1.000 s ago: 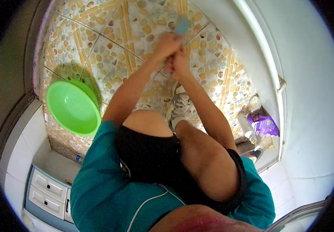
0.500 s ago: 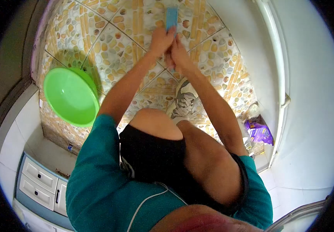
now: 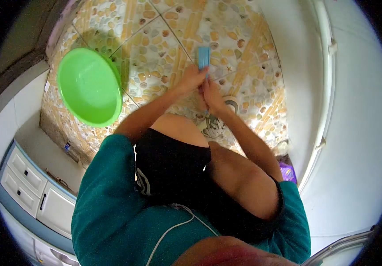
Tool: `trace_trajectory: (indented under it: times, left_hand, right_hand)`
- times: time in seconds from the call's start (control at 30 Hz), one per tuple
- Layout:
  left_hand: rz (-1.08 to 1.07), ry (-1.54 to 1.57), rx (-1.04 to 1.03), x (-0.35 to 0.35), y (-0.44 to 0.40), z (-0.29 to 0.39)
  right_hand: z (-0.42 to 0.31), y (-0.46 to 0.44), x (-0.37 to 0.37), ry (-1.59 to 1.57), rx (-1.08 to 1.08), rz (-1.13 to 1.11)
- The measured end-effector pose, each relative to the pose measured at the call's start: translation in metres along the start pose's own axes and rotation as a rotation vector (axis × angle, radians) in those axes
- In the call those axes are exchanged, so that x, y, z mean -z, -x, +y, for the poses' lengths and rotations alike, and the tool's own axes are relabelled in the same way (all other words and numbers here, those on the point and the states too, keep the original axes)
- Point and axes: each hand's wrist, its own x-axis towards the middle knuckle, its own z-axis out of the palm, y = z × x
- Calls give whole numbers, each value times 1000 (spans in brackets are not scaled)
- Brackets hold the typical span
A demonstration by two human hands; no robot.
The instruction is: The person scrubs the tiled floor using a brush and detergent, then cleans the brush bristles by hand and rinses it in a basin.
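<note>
A light blue scrub brush with a long flat head points away from me over the pebble-patterned tile floor. My left hand is closed around it just below the head. Lower on the handle, my right hand is closed too, and the handle's end shows beneath it. Both hands are in front of my bent knees, near my shoe. The bristles are hidden, so I cannot tell how firmly they touch the tiles.
To the left stands a bright green basin. A white pipe runs along the right wall. By my right arm lies a purple packet, partly covered. White cabinet drawers are at the lower left.
Both hands have drawn the brush back toward my knees, and their grip stays the same. The view has shifted, so the basin appears higher and the purple packet is more hidden.
</note>
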Motion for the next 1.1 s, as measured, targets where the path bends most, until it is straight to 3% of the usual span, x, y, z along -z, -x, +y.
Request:
trace_trajectory:
  times: [0.07,0.13,0.2,0.3,0.37,0.47,0.5,0.53,0.63,0.67,0.73,0.77,0.8,0.83,0.9,0.97,1.0,1.07,1.1]
  left_hand:
    - [-15,-13,84,-7,6,-15]
    - [134,48,-86,11,-1,9]
    - [102,133,23,53,-30,54]
    - [203,107,-253,61,-68,44]
    - [212,187,-33,55,-30,64]
    - [179,157,-19,1,11,24]
    - [122,230,11,-4,21,26]
    - [117,232,-1,-4,12,32]
    - [-47,436,110,2,-23,73]
    - [-122,379,14,-2,-37,92]
    - [-137,331,-135,-13,-76,120]
    - [-63,160,-285,-35,-95,115]
    - [4,-11,-417,-48,-104,112]
    - [3,-4,-418,-41,-97,112]
    - [-1,204,-239,-13,-79,97]
    - [-48,226,-161,42,-84,73]
    - [-18,386,-74,62,-80,67]
    - [13,544,8,72,-81,79]
    - [65,346,-127,70,-85,93]
  right_hand:
    - [-4,8,0,0,-93,-61]
    - [-74,9,22,153,153,33]
    - [-82,-52,32,147,193,-98]
    - [-113,-96,34,-30,102,-220]
    - [-115,-47,22,-156,113,-74]
    - [-94,13,18,-129,125,21]
    - [-94,24,22,-206,-29,1]
    - [-95,27,28,-286,-184,-16]
    - [-113,0,57,-500,-117,74]
    - [-112,-5,63,-488,-115,73]
    - [-120,-40,82,-858,58,369]
    - [-118,-34,93,-746,81,373]
    - [-124,-28,97,-732,90,369]
    - [-132,-20,93,-738,61,323]
    - [-150,-23,87,-747,31,268]
    - [-162,-43,77,-631,-131,-143]
    - [-152,-64,64,-647,-135,-129]
    - [-133,-100,49,-448,92,-115]
    - [-133,-105,52,-380,169,-105]
